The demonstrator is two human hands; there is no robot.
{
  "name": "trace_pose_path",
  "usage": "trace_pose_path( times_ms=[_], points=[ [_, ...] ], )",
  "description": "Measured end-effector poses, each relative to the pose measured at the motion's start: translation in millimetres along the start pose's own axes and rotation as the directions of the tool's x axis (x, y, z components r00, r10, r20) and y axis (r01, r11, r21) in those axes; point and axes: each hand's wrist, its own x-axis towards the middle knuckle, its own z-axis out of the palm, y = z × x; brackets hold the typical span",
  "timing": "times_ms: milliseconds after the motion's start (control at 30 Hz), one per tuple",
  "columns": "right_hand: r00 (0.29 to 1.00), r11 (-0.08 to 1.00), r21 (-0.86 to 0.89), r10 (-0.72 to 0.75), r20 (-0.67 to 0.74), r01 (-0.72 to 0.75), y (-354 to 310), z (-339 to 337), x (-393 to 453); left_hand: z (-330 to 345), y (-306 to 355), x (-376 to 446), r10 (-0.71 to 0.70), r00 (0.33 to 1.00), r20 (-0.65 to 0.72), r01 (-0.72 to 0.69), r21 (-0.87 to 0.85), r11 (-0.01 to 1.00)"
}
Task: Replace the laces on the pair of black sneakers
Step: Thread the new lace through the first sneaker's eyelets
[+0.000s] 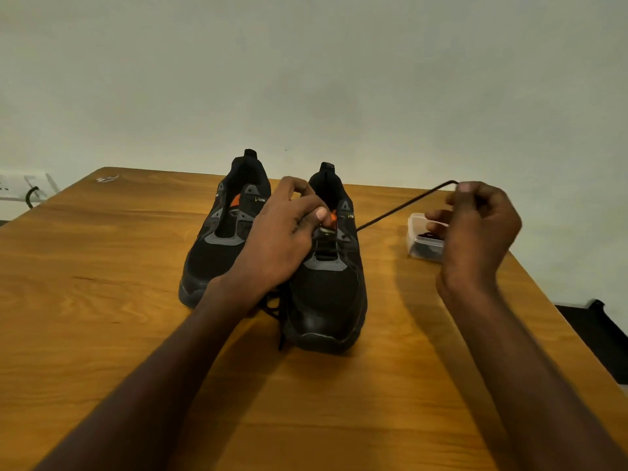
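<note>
Two black sneakers stand side by side on the wooden table (102, 300), toes toward me. The left sneaker (221, 239) has no lace in its eyelets. My left hand (282, 239) holds the right sneaker (326, 294) at its tongue and upper eyelets, fingers curled over the throat. My right hand (475, 229) pinches a black lace (404, 205), which runs taut from the right sneaker's eyelets up and to the right. A loose black lace (277, 311) lies between the two shoes near the toes.
A small clear plastic box (421, 243) holding dark laces sits on the table, partly behind my right hand. The table's right edge runs close past it. A small white scrap (107, 179) lies at the far left corner. A wall stands behind the table.
</note>
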Motion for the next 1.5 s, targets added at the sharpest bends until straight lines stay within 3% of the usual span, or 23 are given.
trace_pose_path(
  times_ms=[67, 133, 200, 267, 300, 367, 433, 467, 533, 600, 667, 733, 800, 833, 900, 967, 1033, 1100, 1167, 1267, 1367, 1433, 1500],
  points=[
    [0.969, 0.938, -0.248, -0.245, 0.023, 0.243, 3.5, -1.9, -0.1, -0.1, -0.2, -0.4, -0.009, 1.0, -0.002, 0.009, -0.01, 1.0],
    [0.881, 0.813, -0.354, -0.375, 0.289, 0.462, 6.3, 2.9, -8.9, 0.6, -1.1, -0.1, -0.002, 1.0, 0.001, 0.002, -0.014, 1.0],
    [0.767, 0.751, -0.377, -0.261, 0.586, 0.543, 7.5, 10.8, -21.4, 1.0, -1.5, -0.2, 0.007, 1.0, 0.003, -0.007, -0.015, 1.0],
    [0.66, 0.756, -0.391, -0.071, 0.748, 0.525, 12.1, 15.2, -29.4, 0.7, -1.5, -0.2, 0.011, 1.0, -0.004, -0.012, -0.014, 1.0],
    [0.648, 0.787, -0.383, -0.028, 0.761, 0.484, 13.2, 16.1, -30.6, 0.6, -1.2, -0.1, 0.011, 1.0, -0.005, -0.011, -0.017, 1.0],
    [0.734, 0.851, -0.357, -0.046, 0.678, 0.384, 13.4, 15.0, -27.9, 0.7, -0.4, 0.0, 0.008, 1.0, -0.006, -0.008, -0.031, 0.999],
    [0.92, 0.915, -0.315, -0.126, 0.37, 0.252, 10.9, 11.7, -19.6, -0.1, -0.5, 0.2, -0.006, 1.0, -0.003, 0.005, -0.053, 0.999],
    [0.97, 0.937, -0.281, -0.161, 0.183, 0.208, 9.5, 8.3, -12.9, -0.9, -0.1, 0.1, -0.012, 1.0, -0.006, 0.012, -0.062, 0.998],
    [0.969, 0.929, -0.289, -0.247, -0.024, 0.23, 9.7, -1.6, -1.0, -0.7, 1.6, 0.7, -0.03, 0.999, -0.012, 0.028, -0.084, 0.996],
    [0.94, 0.871, -0.359, -0.335, 0.063, 0.335, 11.6, -5.7, 3.5, -1.4, 1.7, 1.5, -0.049, 0.999, -0.02, 0.047, -0.094, 0.994],
    [0.888, 0.807, -0.39, -0.335, 0.315, 0.443, 8.8, -2.5, 0.0, -1.9, 2.0, 1.9, -0.057, 0.998, -0.024, 0.054, -0.096, 0.994],
    [0.776, 0.777, -0.384, -0.205, 0.596, 0.5, 7.8, 5.4, -10.7, -2.4, 3.2, 1.5, -0.061, 0.998, -0.022, 0.059, -0.09, 0.994],
    [0.637, 0.782, -0.371, -0.043, 0.769, 0.501, 9.6, 11.0, -22.2, -3.1, 5.8, 1.3, -0.071, 0.997, -0.011, 0.07, -0.073, 0.995],
    [0.62, 0.793, -0.371, -0.011, 0.785, 0.483, 11.1, 12.3, -24.6, -3.5, 6.9, 1.3, -0.075, 0.997, -0.004, 0.075, -0.066, 0.995],
    [0.723, 0.831, -0.373, -0.05, 0.689, 0.413, 12.1, 11.7, -23.9, -4.4, 7.5, 1.3, -0.085, 0.996, 0.001, 0.084, -0.068, 0.994],
    [0.906, 0.899, -0.349, -0.106, 0.411, 0.264, 10.6, 7.4, -15.4, -6.0, 6.7, 1.3, -0.087, 0.996, 0.0, 0.087, -0.078, 0.993],
    [0.977, 0.933, -0.324, -0.099, 0.189, 0.158, 9.9, 0.6, -3.6, -6.6, 6.7, 1.4, -0.085, 0.996, 0.0, 0.085, -0.088, 0.992],
    [0.977, 0.916, -0.376, -0.068, 0.203, 0.142, 14.0, -3.5, 2.9, -6.8, 6.9, 1.3, -0.083, 0.997, 0.001, 0.083, -0.082, 0.993],
    [0.937, 0.856, -0.452, -0.1, 0.334, 0.252, 17.4, -2.6, 2.0, -6.6, 6.3, 1.5, -0.079, 0.997, 0.005, 0.079, -0.079, 0.994],
    [0.773, 0.757, -0.447, -0.118, 0.624, 0.476, 16.3, 4.5, -11.1, -6.6, 5.6, 1.0, -0.059, 0.998, 0.001, 0.059, -0.066, 0.996],
    [0.645, 0.786, -0.345, -0.088, 0.759, 0.513, 16.3, 10.3, -20.9, -6.2, 5.6, 1.1, -0.034, 0.999, 0.013, 0.034, 0.001, 0.999],
    [0.655, 0.826, -0.309, -0.093, 0.75, 0.472, 16.0, 11.0, -23.2, -6.4, 5.0, 1.8, -0.016, 0.999, 0.029, 0.015, 0.028, 0.999],
    [0.739, 0.864, -0.34, -0.055, 0.671, 0.373, 17.4, 12.2, -22.9, -6.8, 4.6, 2.1, 0.003, 0.999, 0.046, -0.005, 0.037, 0.999]
  ],
)
